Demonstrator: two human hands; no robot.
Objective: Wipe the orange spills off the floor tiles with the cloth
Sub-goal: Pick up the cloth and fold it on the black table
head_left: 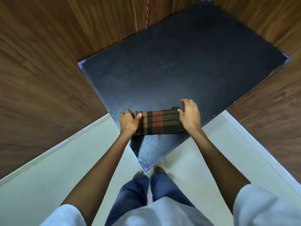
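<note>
With the fingers of the left hand [129, 121] and right hand [190, 116] curled over the ends of the folded cloth [160, 122] on the dark counter [179, 70], its unpressed middle may skim over spills on the floor tiles [48, 176].

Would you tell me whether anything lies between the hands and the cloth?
Nothing visible does: the left hand and the right hand each grip one end of the cloth, which lies on the dark board.

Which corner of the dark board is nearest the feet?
The bottom corner, with the purple circle-marked guard, right at the toes. The other three lie far off, by the wood panels.
</note>
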